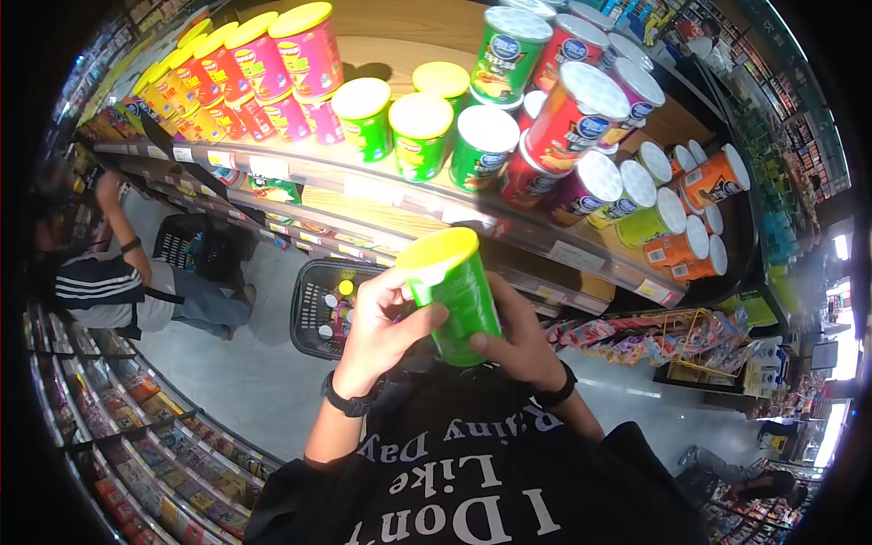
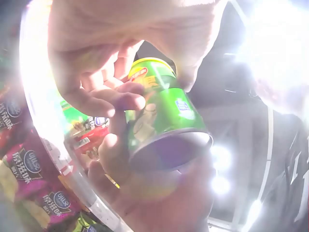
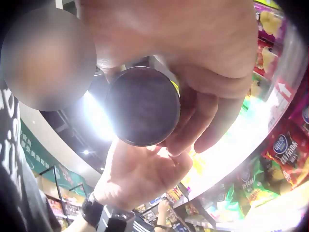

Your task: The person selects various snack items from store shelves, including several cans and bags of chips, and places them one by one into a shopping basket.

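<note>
Both hands hold a green canister point(image 1: 459, 304) with a yellow lid, tilted, in front of the chest. The left hand point(image 1: 380, 327) grips its upper left side near the lid, thumb across the wall. Around the lower right side curls the right hand point(image 1: 520, 341), its thumb near the base. In the left wrist view the canister point(image 2: 166, 108) shows its printed front and its base rim, between the left hand point(image 2: 130, 43) and the other hand below. The right wrist view shows the dark round base point(image 3: 143, 106), with the right hand point(image 3: 207, 63) beside it.
A shelf point(image 1: 363, 191) carries green, red and pink canisters. Below it on the floor stands a black basket point(image 1: 304, 313) with items inside. At left a person point(image 1: 127, 291) is near another dark basket point(image 1: 177, 238). Racks point(image 1: 154, 436) curve along the lower left.
</note>
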Tool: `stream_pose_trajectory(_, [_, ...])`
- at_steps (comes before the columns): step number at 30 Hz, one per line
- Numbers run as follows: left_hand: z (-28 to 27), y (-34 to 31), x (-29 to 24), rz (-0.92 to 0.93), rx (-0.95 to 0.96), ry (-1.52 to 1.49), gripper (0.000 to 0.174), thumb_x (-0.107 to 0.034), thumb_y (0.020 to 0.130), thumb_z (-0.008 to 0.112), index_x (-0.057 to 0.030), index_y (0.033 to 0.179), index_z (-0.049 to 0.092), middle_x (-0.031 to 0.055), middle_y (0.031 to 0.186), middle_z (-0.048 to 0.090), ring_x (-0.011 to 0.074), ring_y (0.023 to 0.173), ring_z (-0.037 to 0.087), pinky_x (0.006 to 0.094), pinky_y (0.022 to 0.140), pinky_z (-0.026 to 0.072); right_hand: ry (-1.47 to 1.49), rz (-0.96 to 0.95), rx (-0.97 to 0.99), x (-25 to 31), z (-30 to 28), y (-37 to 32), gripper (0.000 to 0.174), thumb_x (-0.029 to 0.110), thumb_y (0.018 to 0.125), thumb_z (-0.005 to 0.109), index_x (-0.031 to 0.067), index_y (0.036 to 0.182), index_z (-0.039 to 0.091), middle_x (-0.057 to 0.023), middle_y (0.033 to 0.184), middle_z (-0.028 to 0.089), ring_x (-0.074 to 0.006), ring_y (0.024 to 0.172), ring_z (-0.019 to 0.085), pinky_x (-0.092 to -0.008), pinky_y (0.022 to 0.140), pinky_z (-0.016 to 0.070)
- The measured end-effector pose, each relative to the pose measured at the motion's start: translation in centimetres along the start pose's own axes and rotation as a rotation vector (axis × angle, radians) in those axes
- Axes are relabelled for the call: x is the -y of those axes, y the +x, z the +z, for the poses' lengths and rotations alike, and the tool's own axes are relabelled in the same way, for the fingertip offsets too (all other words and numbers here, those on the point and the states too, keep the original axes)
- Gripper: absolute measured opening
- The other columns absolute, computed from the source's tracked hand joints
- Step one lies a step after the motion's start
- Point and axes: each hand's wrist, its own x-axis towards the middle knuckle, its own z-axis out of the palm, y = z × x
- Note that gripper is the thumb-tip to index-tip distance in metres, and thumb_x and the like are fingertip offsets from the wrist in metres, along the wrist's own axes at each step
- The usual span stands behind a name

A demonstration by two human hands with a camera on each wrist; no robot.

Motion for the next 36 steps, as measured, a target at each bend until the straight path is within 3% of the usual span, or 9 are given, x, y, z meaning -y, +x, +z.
stream_pose_trajectory(5, [4.0,1.3,1.0,0.084,-0.21,0.057,0.041,-0.004,0.098,0.068,0.0035,0.137,0.057,0.0028,0.111,0.066,0.0084,0.098,0.059,0.0251,0.088,0.0483,-0.042,-0.054,-0.119,1.9,-2.3,0.2,0.079,0.028,0.086,0.079,-0.0021,0.148,0.04,-0.0188,0.136,0.057,-0.0253,0.129,0.054,-0.0392,0.11,0.0403])
stream_pose_trajectory(12, [5.7,1.4,0.6,0.079,-0.271,0.062,0.039,-0.015,0.103,0.064,0.0027,0.137,0.057,0.005,0.112,0.068,0.0075,0.09,0.06,0.0242,0.076,0.0491,0.232,0.007,0.028,2.7,-3.0,-0.3,0.087,0.02,0.086,0.078,-0.0024,0.155,0.031,-0.0184,0.145,0.05,-0.0221,0.135,0.048,-0.0372,0.112,0.0372])
stream_pose_trajectory(15, [5.3,0.9,0.7,0.03,-0.302,0.089,0.039,-0.018,0.104,0.063,0.002,0.137,0.057,0.0059,0.113,0.069,0.0084,0.094,0.062,0.0255,0.078,0.0507,0.013,-0.193,-0.036,2.8,-2.5,-0.4,0.09,0.017,0.081,0.083,-0.0011,0.154,0.033,-0.0182,0.139,0.051,-0.027,0.129,0.053,-0.0389,0.108,0.0422])
stream_pose_trajectory(18, [5.5,0.1,0.7,-0.022,-0.343,0.03,0.042,-0.013,0.102,0.065,0.0025,0.139,0.054,0.0073,0.12,0.068,0.0117,0.104,0.064,0.028,0.087,0.0529,-0.573,-0.285,-0.296,3.6,-1.4,-0.9,0.093,0.019,0.074,0.09,0.0022,0.15,0.04,-0.017,0.125,0.052,-0.0322,0.114,0.057,-0.0414,0.097,0.0482])
stream_pose_trajectory(22, [7.2,-0.9,0.4,0.092,-0.249,-0.062,0.053,-0.001,0.095,0.069,0.0038,0.143,0.047,0.0089,0.131,0.064,0.0162,0.116,0.064,0.0323,0.1,0.0513,-0.789,-0.506,-0.456,0.9,-0.1,-1.5,0.087,0.027,0.063,0.096,0.0065,0.137,0.056,-0.0128,0.112,0.051,-0.0304,0.101,0.054,-0.0393,0.084,0.0482])
stream_pose_trajectory(25, [6.1,-1.2,0.7,-0.034,-0.18,-0.183,0.053,-0.008,0.095,0.071,0.0035,0.142,0.049,0.0122,0.131,0.064,0.018,0.117,0.064,0.0336,0.1,0.0518,-0.779,-0.647,-0.26,2.3,0.1,-2.1,0.095,0.028,0.058,0.1,0.007,0.137,0.05,-0.0123,0.115,0.047,-0.0311,0.11,0.049,-0.0438,0.091,0.046])
stream_pose_trajectory(26, [6.5,-1.1,0.3,-0.018,-0.187,-0.121,0.065,-0.029,0.095,0.067,0.008,0.144,0.044,0.0246,0.137,0.06,0.0304,0.115,0.067,0.0419,0.101,0.0541,-0.725,-0.646,-0.23,2.1,0.1,-2.5,0.095,0.033,0.056,0.101,0.0097,0.134,0.052,-0.0121,0.118,0.048,-0.0312,0.113,0.05,-0.0463,0.097,0.0462])
stream_pose_trajectory(29, [7.1,-1.0,-0.7,-0.038,-0.104,-0.46,0.081,-0.048,0.09,0.057,0.0071,0.147,0.042,0.0279,0.141,0.056,0.0373,0.123,0.062,0.0462,0.108,0.0488,-0.552,-0.658,-0.246,1.8,0.6,-2.4,0.092,0.035,0.056,0.1,0.0115,0.132,0.053,-0.0128,0.122,0.048,-0.0318,0.117,0.052,-0.0499,0.104,0.0449])
stream_pose_trajectory(36, [5.6,-2.7,0.7,-0.091,-0.137,-0.364,0.076,-0.051,0.095,0.059,0.0013,0.148,0.043,0.0163,0.14,0.058,0.0253,0.123,0.06,0.0387,0.106,0.0476,-0.67,-0.745,-0.338,1.7,0.7,-2.1,0.059,0.016,0.065,0.092,0.0176,0.119,0.07,-0.0089,0.128,0.059,-0.031,0.118,0.06,-0.0555,0.112,0.0385])
